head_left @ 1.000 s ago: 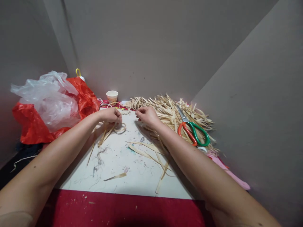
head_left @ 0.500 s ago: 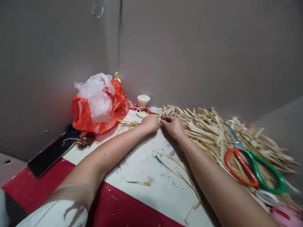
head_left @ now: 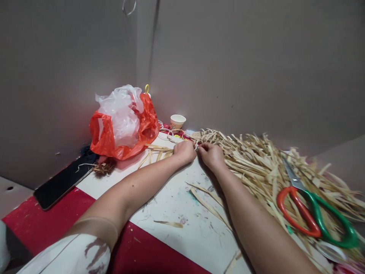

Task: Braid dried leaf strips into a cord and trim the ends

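Observation:
My left hand (head_left: 185, 151) is closed in a fist low over the white board (head_left: 171, 205). Pale dried husk strips (head_left: 161, 147) run out from its left side. Close beside it, my right hand (head_left: 211, 154) is closed, thumb and fingertips pinched together. A small whitish bit shows in the narrow gap between the hands; what the right fingertips grip is too small to make out. A large heap of dried husk strips (head_left: 262, 156) lies directly right of my right hand. Loose strips (head_left: 209, 203) rest on the board between my forearms.
Scissors (head_left: 316, 213) with orange and green handles lie on the heap at right. A paper cup (head_left: 177, 121) stands behind my hands near the grey wall (head_left: 242, 68). At left are a red and white plastic bag (head_left: 122, 121) and a black phone (head_left: 64, 184) on the red surface (head_left: 159, 247).
The whole view has shifted slightly, so things sit a little farther right. My hands remain close together, with the right hand's fingers curled a bit more inward.

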The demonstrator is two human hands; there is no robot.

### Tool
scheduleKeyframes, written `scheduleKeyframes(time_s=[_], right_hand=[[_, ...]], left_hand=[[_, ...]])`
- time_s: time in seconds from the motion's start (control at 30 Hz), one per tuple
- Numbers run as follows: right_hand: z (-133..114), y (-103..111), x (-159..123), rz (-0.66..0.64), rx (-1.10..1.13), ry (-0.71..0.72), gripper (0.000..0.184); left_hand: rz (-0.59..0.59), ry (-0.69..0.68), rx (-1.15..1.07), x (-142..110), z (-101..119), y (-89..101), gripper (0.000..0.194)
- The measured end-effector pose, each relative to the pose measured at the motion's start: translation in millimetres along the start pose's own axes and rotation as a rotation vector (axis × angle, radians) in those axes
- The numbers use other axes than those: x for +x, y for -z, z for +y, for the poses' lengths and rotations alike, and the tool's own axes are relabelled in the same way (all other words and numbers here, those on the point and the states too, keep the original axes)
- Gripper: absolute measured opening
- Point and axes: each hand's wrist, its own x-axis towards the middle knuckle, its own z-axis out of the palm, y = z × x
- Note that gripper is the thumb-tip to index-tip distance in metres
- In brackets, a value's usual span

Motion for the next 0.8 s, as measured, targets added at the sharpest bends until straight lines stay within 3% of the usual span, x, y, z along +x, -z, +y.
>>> scheduleKeyframes(time_s=[0.27,0.5,0.7,0.8], right_hand=[[4,-3,-1,0.008,0.057,0.003,0.030],[4,-4,-2,0.072,0.110,0.031,0.025],[5,2,1,0.173,0.150,-0.039,0.023],[5,6,3,0.130,0.063,-0.089,0.023]], left_hand=[[0.041,-0.043,-0.034,11,-10,-0.6,0.038],[0.058,-0.125,0.106,11,-9,0.8,0.038],[0.104,-0.238,0.204,13,-11,-3.2,0.034],[0.069,-0.261,0.240,21,-13,-7.3,0.037]])
